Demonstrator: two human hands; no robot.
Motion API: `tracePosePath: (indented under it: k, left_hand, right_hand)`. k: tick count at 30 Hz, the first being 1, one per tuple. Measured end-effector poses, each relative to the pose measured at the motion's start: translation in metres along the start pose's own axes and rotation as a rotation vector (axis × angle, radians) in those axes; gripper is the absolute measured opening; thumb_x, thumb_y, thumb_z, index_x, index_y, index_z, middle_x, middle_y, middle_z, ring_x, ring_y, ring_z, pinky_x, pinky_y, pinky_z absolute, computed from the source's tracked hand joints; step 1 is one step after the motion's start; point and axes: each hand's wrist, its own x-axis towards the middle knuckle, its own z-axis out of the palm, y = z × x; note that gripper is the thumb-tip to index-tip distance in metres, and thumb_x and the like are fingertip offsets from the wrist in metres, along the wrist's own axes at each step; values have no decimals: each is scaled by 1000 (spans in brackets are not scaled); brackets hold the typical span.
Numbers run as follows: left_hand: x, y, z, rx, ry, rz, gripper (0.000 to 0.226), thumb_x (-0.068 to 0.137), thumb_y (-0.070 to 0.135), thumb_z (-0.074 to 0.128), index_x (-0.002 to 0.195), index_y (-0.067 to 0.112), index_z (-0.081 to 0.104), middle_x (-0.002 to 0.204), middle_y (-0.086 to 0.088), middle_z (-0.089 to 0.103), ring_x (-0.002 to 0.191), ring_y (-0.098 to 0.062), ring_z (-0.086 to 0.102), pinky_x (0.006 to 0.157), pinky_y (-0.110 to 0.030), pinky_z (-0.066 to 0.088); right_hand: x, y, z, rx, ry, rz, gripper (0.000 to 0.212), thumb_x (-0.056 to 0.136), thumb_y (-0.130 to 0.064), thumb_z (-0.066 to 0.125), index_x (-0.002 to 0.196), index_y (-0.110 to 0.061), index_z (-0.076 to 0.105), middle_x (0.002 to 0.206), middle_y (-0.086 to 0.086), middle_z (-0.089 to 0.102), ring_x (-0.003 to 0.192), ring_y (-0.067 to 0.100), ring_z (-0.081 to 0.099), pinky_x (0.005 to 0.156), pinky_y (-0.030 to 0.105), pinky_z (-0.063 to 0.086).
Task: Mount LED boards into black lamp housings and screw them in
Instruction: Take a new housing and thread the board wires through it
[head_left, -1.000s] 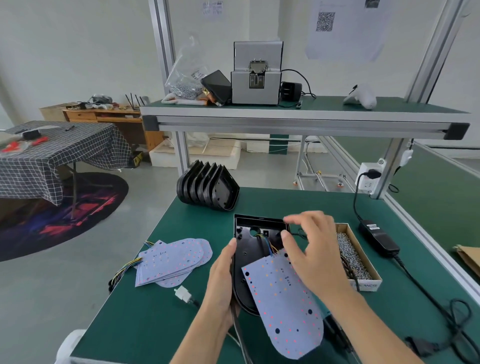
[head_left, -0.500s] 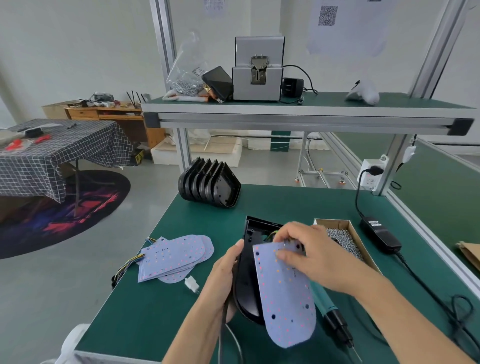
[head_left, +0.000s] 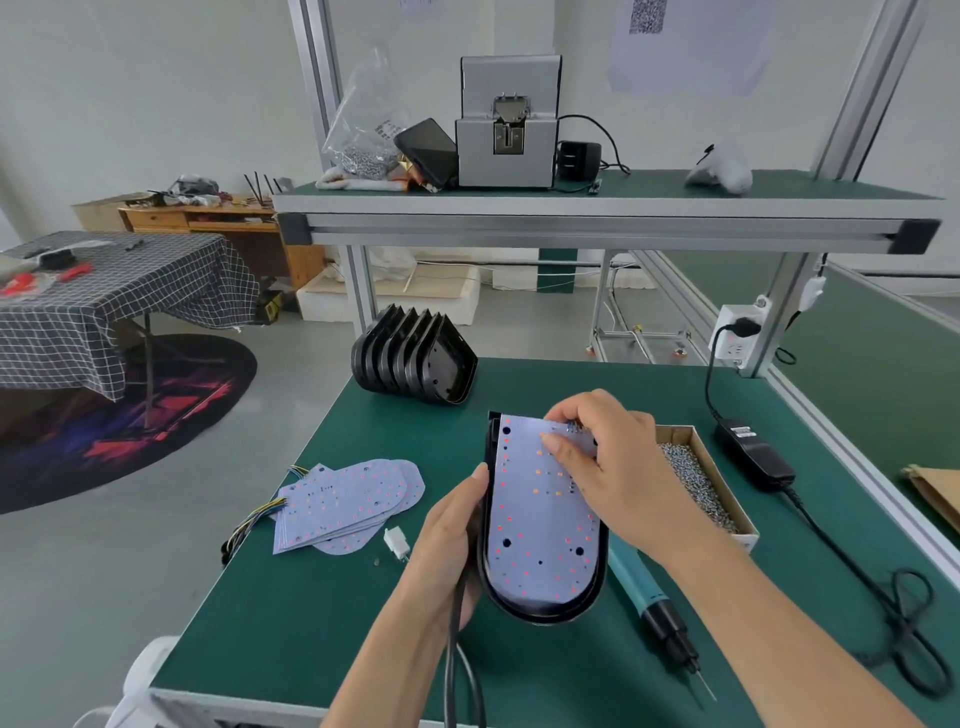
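Centre-bottom of frame: black lamp housing (head_left: 545, 608) lies on green bench (head_left: 322, 613), w/ pale LED board (head_left: 540, 525) sitting inside it, board face up, rounded end toward bottom of frame. Left hand (head_left: 447, 540) grips housing's left wall, thumb up along the rim, fingers curled under; a black cable (head_left: 454, 649) runs down from that hand to bottom edge. Right hand (head_left: 608, 467) rests on board's upper right part, fingers bent, thumb and fingertips pressing near the top edge; can't tell if it pinches anything there.

Left of centre: stack of spare LED boards (head_left: 348, 499) w/ coloured wires, a white connector (head_left: 396, 543) just beside. Above the housing, row of empty black housings (head_left: 415, 361) standing on edge. Right of the hands: cardboard box of screws (head_left: 701, 483), and an electric screwdriver (head_left: 649, 603) lying btwn box and housing, tip toward lower right. Power adapter (head_left: 753, 452) at right.
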Motion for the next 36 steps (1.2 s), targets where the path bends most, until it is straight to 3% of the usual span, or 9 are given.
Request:
tracePosePath:
  k: [4, 10, 14, 17, 19, 21, 24, 32, 36]
  left_hand:
    - [-2, 1, -1, -29, 2, 4, 52, 106, 46, 47, 134, 7, 68, 137, -19, 67, 129, -37, 63, 112, -53, 48]
    - [-6, -4, 4, 13, 23, 78, 50, 98, 50, 64, 127, 9, 70, 131, -20, 69, 122, -38, 67, 107, -53, 52]
    - [-7, -5, 10, 104, 97, 178, 38, 82, 44, 81, 106, 16, 74, 116, -17, 75, 107, -37, 72, 92, -49, 60]
    - [-7, -5, 12, 136, 78, 213, 29, 88, 39, 77, 107, 17, 73, 116, -16, 75, 107, -35, 72, 94, -51, 58]
    - [-9, -4, 10, 150, 56, 222, 24, 92, 36, 74, 109, 19, 73, 118, -15, 75, 110, -36, 72, 95, -50, 59]
    - [-10, -2, 9, 181, 51, 233, 20, 94, 36, 71, 108, 21, 73, 118, -13, 75, 110, -34, 73, 93, -46, 60]
    - [-12, 0, 10, 231, 35, 241, 20, 95, 38, 70, 109, 25, 72, 119, -9, 76, 111, -29, 73, 89, -37, 60]
    - [-10, -5, 10, 251, 32, 253, 24, 91, 43, 74, 109, 27, 73, 118, -7, 76, 110, -28, 73, 87, -35, 60]
    - [-11, -6, 12, 252, 42, 235, 27, 88, 46, 77, 109, 28, 74, 117, -7, 77, 110, -30, 73, 97, -52, 58]
  right_hand:
    - [-4, 1, 1, -58, -28, 9, 9, 103, -28, 64, 102, -35, 58, 96, -15, 59, 102, 0, 48, 102, 34, 27]
    - [-18, 3, 12, -243, 38, -97, 9, 102, -31, 62, 109, -28, 67, 101, -12, 59, 95, 10, 56, 95, 43, 31]
    - [-26, 12, 17, -405, 177, -180, 24, 94, -35, 68, 116, -27, 72, 125, 0, 57, 115, 24, 53, 92, 43, 36]
    - [-28, 18, 19, -160, 145, -114, 47, 96, -34, 70, 140, -29, 57, 146, -1, 46, 139, 19, 44, 109, 40, 37]
    - [-24, 19, 12, 93, 25, 21, 58, 99, -39, 70, 152, -36, 47, 145, -16, 49, 137, 2, 45, 111, 20, 34]
    - [-18, 20, 5, 288, -96, 162, 48, 98, -51, 63, 145, -48, 52, 127, -28, 62, 119, -9, 55, 97, 11, 40]
    - [-15, 23, 4, 331, -93, 184, 37, 98, -54, 54, 134, -48, 63, 108, -27, 68, 89, -3, 61, 77, 10, 41]
    - [-16, 13, 12, 411, 42, 236, 17, 103, -25, 65, 105, -35, 79, 106, -22, 75, 104, -1, 66, 82, 7, 42]
    - [-16, 9, 14, 335, 75, 173, 15, 99, -18, 71, 102, -31, 78, 101, -20, 73, 102, 3, 67, 82, 11, 46]
